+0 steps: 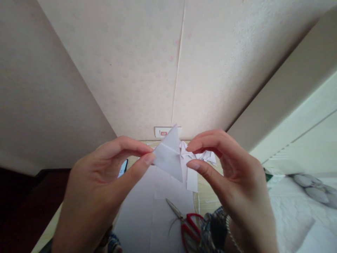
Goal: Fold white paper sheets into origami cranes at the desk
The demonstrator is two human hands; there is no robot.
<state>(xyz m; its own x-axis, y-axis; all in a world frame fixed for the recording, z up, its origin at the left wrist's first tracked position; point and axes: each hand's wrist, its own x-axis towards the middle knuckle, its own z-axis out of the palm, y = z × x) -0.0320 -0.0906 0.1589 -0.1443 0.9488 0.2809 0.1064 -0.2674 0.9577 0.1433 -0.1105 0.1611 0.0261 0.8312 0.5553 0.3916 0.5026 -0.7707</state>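
A folded white paper triangle is held up in front of the wall, creased across its middle. My left hand pinches its left corner between thumb and index finger. To the right of the paper, my right hand has its thumb and index finger apart, curved, with a gap between them and the triangle's right edge. Beneath both hands lies a larger white paper sheet. Red-handled scissors rest on it, pointing up and left.
Behind my right fingers are folded paper pieces and a white paper strip on the wooden table. A phone shows partly behind my left hand. A wall socket is at the back. White bedding lies to the right.
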